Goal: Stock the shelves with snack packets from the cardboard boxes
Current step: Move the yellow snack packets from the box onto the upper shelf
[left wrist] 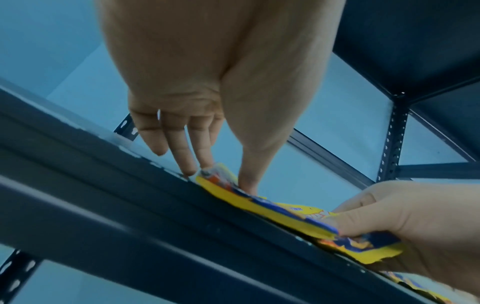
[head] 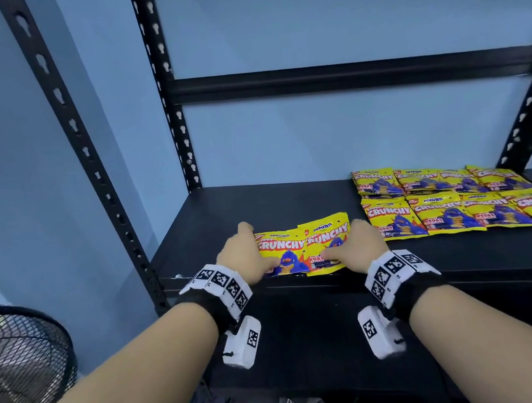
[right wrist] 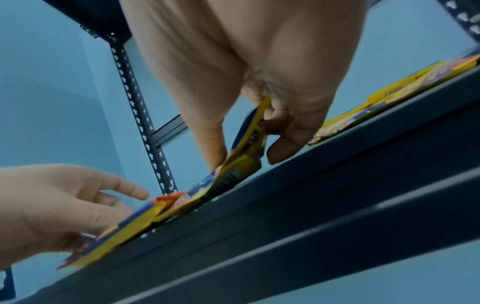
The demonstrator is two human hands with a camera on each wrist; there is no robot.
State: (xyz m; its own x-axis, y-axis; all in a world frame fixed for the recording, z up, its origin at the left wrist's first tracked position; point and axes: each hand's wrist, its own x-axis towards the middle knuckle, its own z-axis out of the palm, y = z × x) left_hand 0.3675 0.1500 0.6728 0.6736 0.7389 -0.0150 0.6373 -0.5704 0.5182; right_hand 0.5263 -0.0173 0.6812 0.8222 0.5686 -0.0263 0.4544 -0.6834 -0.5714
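— What's around you?
— A black shelf [head: 292,204]; stocked packets [head: 448,205] lie right, a fan [head: 15,359] stands lower left.
— Your grip?
— My left hand [head: 248,255] presses one snack packet [head: 282,250] flat; the wrist view shows my right hand [right wrist: 259,92] pinching the neighbouring packet [right wrist: 249,144], its edge lifted.

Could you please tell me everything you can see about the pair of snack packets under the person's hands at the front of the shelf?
The pair of snack packets are flat, glossy yellow pouches printed with red "CRUNCHY" lettering and a blue monster. They lie side by side at the front edge of the black shelf, the right one overlapping the left and sitting slightly higher. The left hand presses the left packet with thumb and straight fingers; the right hand pinches the right packet's edge, lifting it a little. They sit apart from the two rows of matching packets further right.
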